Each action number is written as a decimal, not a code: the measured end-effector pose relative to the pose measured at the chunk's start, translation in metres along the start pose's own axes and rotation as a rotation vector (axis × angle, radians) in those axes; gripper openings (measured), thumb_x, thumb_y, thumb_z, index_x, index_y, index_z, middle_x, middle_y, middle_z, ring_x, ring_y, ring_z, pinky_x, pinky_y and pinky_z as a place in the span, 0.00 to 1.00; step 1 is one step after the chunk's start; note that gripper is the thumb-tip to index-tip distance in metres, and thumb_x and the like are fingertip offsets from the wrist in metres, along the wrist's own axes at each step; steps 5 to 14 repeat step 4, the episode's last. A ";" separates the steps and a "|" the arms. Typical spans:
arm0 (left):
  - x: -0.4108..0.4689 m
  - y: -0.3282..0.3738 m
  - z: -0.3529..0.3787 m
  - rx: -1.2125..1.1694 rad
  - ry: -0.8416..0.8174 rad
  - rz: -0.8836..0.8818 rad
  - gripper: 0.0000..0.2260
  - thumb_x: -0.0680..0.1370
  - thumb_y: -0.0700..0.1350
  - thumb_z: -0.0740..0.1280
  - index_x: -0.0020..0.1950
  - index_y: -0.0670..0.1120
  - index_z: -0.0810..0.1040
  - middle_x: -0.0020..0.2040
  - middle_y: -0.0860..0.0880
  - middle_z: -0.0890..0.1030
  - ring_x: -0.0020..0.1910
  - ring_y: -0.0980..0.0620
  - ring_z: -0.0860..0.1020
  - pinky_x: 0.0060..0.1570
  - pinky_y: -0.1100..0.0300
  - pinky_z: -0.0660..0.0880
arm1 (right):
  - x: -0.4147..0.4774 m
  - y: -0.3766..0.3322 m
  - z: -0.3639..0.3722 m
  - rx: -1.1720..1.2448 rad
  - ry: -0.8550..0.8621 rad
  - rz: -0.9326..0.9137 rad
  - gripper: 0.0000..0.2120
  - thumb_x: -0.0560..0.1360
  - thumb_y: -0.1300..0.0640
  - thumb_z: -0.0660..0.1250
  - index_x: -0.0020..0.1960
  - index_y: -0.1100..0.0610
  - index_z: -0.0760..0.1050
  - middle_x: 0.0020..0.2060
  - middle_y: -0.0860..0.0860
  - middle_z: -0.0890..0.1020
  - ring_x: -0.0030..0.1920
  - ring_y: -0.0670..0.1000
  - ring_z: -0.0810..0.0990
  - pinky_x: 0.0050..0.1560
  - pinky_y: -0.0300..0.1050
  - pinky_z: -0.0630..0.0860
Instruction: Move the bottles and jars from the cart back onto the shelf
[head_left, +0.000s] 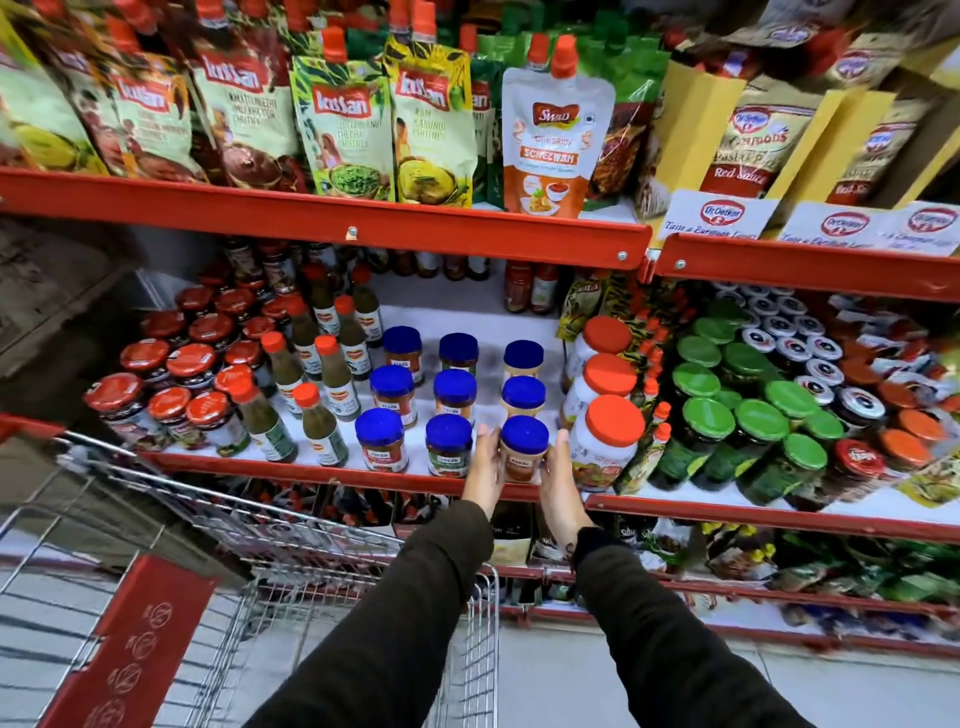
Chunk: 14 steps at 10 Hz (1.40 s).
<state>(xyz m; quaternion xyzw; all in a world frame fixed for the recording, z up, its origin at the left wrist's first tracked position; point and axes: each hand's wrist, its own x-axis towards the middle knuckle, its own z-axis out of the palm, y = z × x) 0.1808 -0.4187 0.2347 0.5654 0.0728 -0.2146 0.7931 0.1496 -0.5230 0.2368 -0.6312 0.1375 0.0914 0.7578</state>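
Note:
A blue-lidded jar stands at the front edge of the middle shelf, at the near end of the right column of blue-lidded jars. My left hand presses its left side and my right hand presses its right side, so both hands clasp it. Two more columns of blue-lidded jars stand to its left. The wire cart sits below and left of my arms; no bottle or jar shows in the part of its basket that I can see.
Green sauce bottles with orange caps and red-lidded jars fill the shelf's left. Large orange-lidded jars stand right beside my right hand, green-lidded jars farther right. Pouches line the upper shelf. A white gap lies behind the blue jars.

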 end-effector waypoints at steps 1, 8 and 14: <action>-0.005 -0.005 0.000 0.042 0.043 0.014 0.20 0.84 0.58 0.44 0.71 0.55 0.65 0.62 0.56 0.72 0.56 0.64 0.72 0.60 0.64 0.66 | 0.004 -0.002 -0.006 -0.050 -0.021 0.017 0.41 0.75 0.27 0.45 0.82 0.49 0.56 0.81 0.49 0.60 0.81 0.49 0.57 0.82 0.59 0.51; -0.015 0.005 0.000 0.187 0.089 -0.047 0.25 0.84 0.57 0.49 0.77 0.47 0.63 0.74 0.49 0.69 0.74 0.51 0.66 0.75 0.54 0.58 | 0.000 -0.010 -0.015 -0.107 -0.089 -0.005 0.41 0.74 0.26 0.47 0.81 0.47 0.57 0.80 0.49 0.62 0.81 0.50 0.58 0.82 0.58 0.52; -0.015 0.005 0.000 0.187 0.089 -0.047 0.25 0.84 0.57 0.49 0.77 0.47 0.63 0.74 0.49 0.69 0.74 0.51 0.66 0.75 0.54 0.58 | 0.000 -0.010 -0.015 -0.107 -0.089 -0.005 0.41 0.74 0.26 0.47 0.81 0.47 0.57 0.80 0.49 0.62 0.81 0.50 0.58 0.82 0.58 0.52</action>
